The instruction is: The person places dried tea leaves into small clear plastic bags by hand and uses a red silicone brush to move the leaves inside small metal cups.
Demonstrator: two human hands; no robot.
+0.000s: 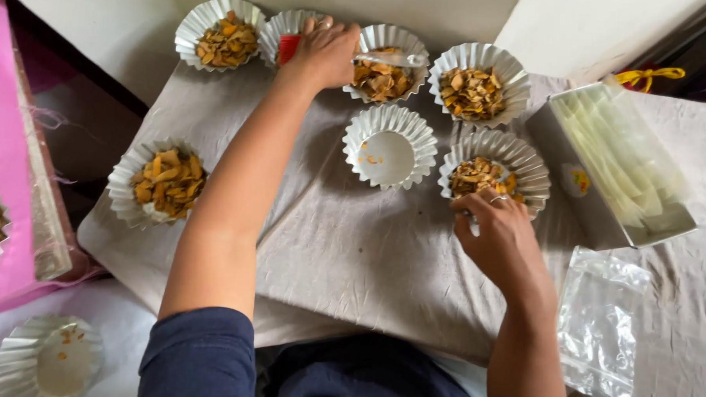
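Left hand (325,50), at 12 o'clock, grips a red-handled scoop (389,59) over a filled foil cup (382,70). Right hand (500,239), at 3 o'clock, pinches another foil cup's rim (526,161).

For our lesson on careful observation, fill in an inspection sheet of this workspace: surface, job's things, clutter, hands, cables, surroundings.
Surface: grey cloth over a board, creased.
Job's things: fluted foil cups; five filled with yellowish chips, e.g. filled cup; centre cup nearly empty.
Clutter: clear plastic bag; box of clear pouches.
Hands: left hand grips a red-handled utensil over the far cups; right hand at the rim of the near right cup.
Cables: nothing seen.
Surroundings: pink sheet at left; another nearly empty cup.
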